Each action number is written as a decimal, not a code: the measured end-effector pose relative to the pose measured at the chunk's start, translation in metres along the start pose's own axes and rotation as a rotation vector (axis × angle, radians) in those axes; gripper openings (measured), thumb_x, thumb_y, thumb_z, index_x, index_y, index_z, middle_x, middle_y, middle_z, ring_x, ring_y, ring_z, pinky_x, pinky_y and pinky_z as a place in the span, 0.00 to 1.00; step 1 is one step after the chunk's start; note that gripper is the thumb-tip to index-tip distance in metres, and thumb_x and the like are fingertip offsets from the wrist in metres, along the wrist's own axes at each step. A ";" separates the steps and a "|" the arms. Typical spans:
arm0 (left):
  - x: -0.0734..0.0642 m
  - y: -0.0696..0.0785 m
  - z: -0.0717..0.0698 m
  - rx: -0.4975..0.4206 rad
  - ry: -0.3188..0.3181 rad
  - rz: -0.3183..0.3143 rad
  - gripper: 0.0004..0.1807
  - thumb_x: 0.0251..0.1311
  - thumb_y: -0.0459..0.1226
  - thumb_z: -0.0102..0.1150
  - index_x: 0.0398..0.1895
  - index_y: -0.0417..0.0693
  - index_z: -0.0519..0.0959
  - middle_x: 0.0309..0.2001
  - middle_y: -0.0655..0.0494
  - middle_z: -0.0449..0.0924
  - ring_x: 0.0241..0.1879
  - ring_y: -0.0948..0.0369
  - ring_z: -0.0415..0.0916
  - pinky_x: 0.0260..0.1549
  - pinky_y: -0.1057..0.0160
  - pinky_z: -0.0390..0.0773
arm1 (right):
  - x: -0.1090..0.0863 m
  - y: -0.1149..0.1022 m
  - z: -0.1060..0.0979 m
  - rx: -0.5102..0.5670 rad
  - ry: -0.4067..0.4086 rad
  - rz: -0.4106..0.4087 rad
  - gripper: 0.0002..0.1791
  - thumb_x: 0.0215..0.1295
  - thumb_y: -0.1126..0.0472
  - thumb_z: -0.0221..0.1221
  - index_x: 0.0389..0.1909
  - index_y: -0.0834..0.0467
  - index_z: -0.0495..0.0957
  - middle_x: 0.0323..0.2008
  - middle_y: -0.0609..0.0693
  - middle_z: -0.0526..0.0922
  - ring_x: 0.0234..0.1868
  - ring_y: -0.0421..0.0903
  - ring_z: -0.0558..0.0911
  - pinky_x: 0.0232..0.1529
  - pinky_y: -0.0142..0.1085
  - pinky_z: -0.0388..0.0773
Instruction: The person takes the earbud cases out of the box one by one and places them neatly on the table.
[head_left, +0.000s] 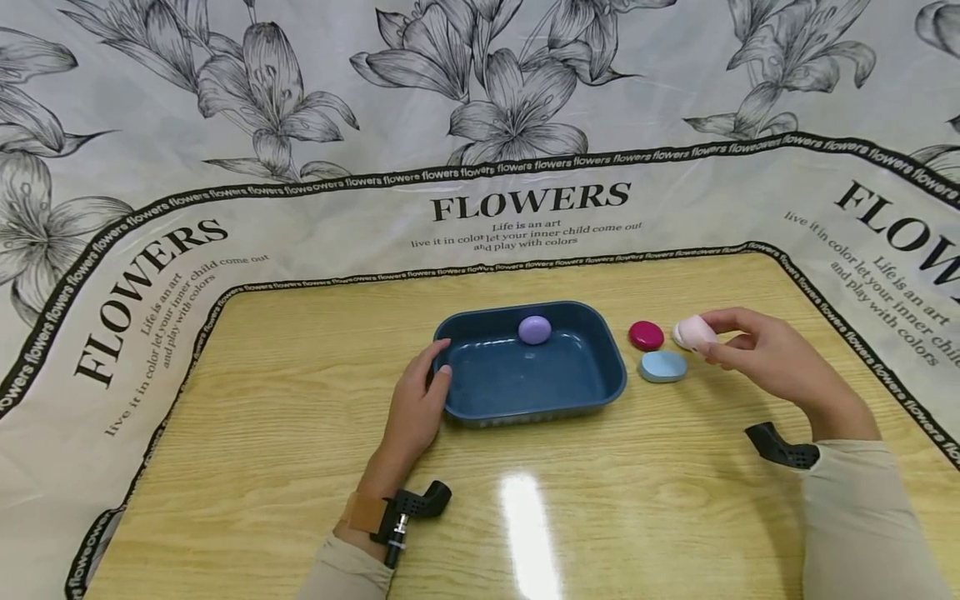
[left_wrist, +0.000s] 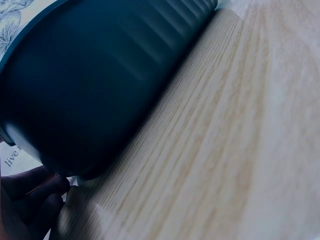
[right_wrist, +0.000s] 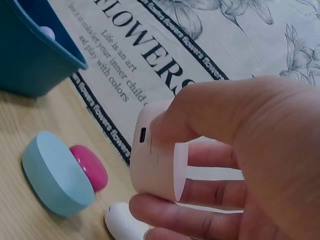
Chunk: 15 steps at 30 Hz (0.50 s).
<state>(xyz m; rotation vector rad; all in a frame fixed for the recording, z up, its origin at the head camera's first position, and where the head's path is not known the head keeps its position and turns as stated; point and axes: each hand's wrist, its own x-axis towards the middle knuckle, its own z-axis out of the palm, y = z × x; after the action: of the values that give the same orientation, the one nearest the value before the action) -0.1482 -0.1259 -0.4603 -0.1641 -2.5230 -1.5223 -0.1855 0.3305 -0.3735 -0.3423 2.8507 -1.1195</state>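
Note:
My right hand point(head_left: 772, 354) pinches a pale pink earbud charging case point(right_wrist: 157, 150) between thumb and fingers; its small dark charging port faces the right wrist camera. Just below it, a white rounded case point(right_wrist: 122, 220) lies on the table, partly hidden by the fingers. Beside these are a light blue oval case point(head_left: 663, 367) and a glossy magenta case point(head_left: 646, 336). My left hand point(head_left: 416, 400) holds the left end of a dark blue rectangular bin point(head_left: 528, 408), thumb and forefinger at the rim, other fingers low against its outer wall. A lilac rounded case point(head_left: 535, 330) is inside, near the back wall.
The wood-look table point(head_left: 300, 400) carries a bright light reflection in front of the bin. A cloth point(head_left: 525, 212) printed with flowers and lettering borders it at the back and sides. Black wrist mounts point(head_left: 780, 446) stick out from both forearms.

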 end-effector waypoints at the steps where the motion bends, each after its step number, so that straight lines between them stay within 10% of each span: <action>1: 0.000 0.000 0.000 0.000 -0.002 -0.002 0.23 0.77 0.46 0.44 0.72 0.61 0.69 0.71 0.56 0.67 0.71 0.58 0.61 0.68 0.48 0.62 | -0.001 0.002 -0.001 -0.007 -0.005 0.011 0.25 0.70 0.57 0.62 0.64 0.64 0.73 0.44 0.54 0.85 0.36 0.38 0.84 0.35 0.27 0.76; 15: 0.001 0.001 0.000 0.009 -0.009 -0.015 0.23 0.77 0.46 0.44 0.72 0.62 0.69 0.71 0.58 0.66 0.71 0.60 0.61 0.68 0.50 0.62 | -0.002 0.024 -0.008 -0.180 -0.082 0.045 0.25 0.69 0.52 0.63 0.61 0.62 0.76 0.51 0.63 0.79 0.37 0.50 0.79 0.32 0.36 0.74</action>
<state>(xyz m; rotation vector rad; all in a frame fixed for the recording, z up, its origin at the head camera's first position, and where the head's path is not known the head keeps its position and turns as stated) -0.1486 -0.1252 -0.4594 -0.1514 -2.5432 -1.5182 -0.1887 0.3538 -0.3841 -0.3232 2.8772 -0.8227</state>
